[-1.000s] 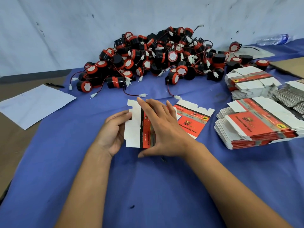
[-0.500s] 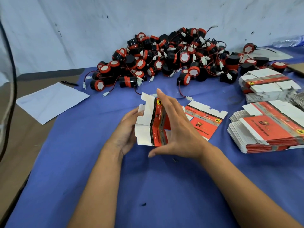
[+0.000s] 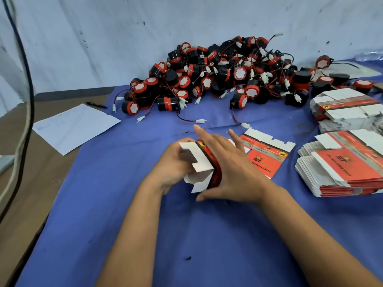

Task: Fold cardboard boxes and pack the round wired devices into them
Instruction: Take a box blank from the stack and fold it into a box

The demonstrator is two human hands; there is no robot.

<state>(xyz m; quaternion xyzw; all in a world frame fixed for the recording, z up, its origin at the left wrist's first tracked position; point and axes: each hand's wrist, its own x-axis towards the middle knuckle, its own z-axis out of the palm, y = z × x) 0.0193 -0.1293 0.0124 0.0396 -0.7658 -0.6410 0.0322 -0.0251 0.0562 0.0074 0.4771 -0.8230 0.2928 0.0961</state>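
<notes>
We work at a bench point(image 3: 145, 235) covered with a blue cloth; a pale wall point(image 3: 145, 27) stands behind it. Against that wall, at the far centre of the cloth, lies a large heap of round wired devices point(image 3: 223, 73), black bodies with red rims and white faces, their red-and-black leads ending in white plugs that trail toward us.

To our right sit two stacks of flat box blanks: the near stack point(image 3: 342, 166) shows a red printed face, and the far stack point(image 3: 348, 110) shows mostly white flaps. One single flat blank point(image 3: 267, 156) lies on the cloth between the near stack and our hands, red face up.

To our left, a white sheet of paper point(image 3: 74, 126) rests partly on the cloth and partly on the brown surface beside it, with a black pen point(image 3: 96, 104) just beyond its far corner. A dark cable point(image 3: 29, 100) hangs at the left edge of view.

At the centre, we hold the cardboard box point(image 3: 203, 168) being folded, raised on edge with its white flaps opening toward the left. The left hand point(image 3: 174, 166) grips those white flaps, fingers curled around them. The right hand point(image 3: 230, 166) presses flat against the red side, fingers straight and spread, its grip open.
</notes>
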